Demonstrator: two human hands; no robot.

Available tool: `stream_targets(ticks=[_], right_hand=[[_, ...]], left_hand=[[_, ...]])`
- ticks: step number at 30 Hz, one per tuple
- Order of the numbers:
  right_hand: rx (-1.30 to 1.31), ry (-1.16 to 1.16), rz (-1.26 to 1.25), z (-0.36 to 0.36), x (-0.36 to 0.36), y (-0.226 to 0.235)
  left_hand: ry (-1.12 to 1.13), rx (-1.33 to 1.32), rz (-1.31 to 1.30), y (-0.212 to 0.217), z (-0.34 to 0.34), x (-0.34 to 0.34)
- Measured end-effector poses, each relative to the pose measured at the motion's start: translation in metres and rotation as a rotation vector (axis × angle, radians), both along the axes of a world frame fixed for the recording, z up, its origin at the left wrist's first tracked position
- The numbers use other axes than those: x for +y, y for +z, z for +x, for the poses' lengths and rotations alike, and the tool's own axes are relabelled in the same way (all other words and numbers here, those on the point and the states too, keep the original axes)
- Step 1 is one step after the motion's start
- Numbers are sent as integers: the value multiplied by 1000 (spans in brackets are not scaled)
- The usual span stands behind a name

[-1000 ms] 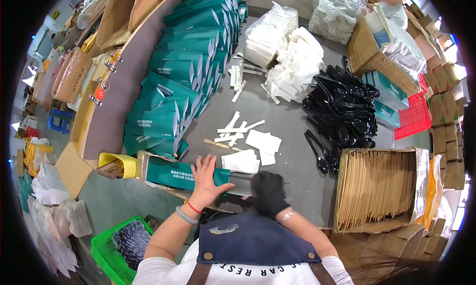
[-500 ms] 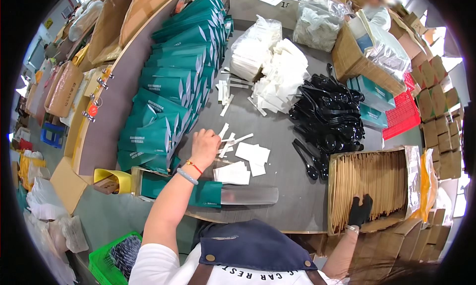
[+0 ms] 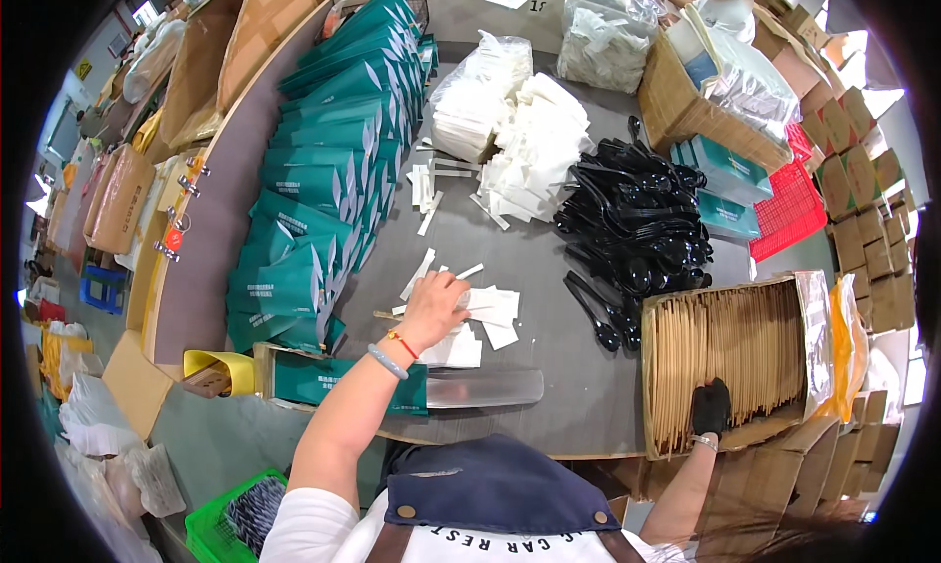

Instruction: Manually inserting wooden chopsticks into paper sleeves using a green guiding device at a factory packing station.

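Observation:
My left hand reaches over the table with its fingers curled down onto white napkin packets and narrow white paper strips. What its fingertips grip, if anything, is hidden under the hand. A short tan stick end shows beside that hand. My right hand, in a black glove, rests on tightly packed thin wooden sticks standing in a cardboard box. Its fingertips sink among the sticks, so their grip is hidden. Nearer me lies a teal pack with a clear plastic piece.
Rows of teal pouches line the left side. Heaped white packets and black plastic spoons cover the far middle and right. A red basket stands beyond the table's right side. A person is at the far right.
My left hand has shifted right, from the paper strips onto the napkin packets. My right hand stays at the wooden sticks, its fingers now less spread. The whole view has shifted slightly.

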State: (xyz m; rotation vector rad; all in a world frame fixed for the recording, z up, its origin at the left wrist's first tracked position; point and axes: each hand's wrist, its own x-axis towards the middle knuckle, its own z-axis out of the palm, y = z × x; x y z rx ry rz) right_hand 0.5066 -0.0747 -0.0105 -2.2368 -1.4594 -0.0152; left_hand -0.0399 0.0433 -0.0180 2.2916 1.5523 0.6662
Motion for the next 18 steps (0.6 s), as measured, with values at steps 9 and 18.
stream_targets(ticks=[9,18], right_hand=[[9,-37,-266,-7,10,16],[213,152,412,-97,26,4]], left_hand=[[24,24,-22,-2,1,-2],[-18,-83,-29,5,9,2]])
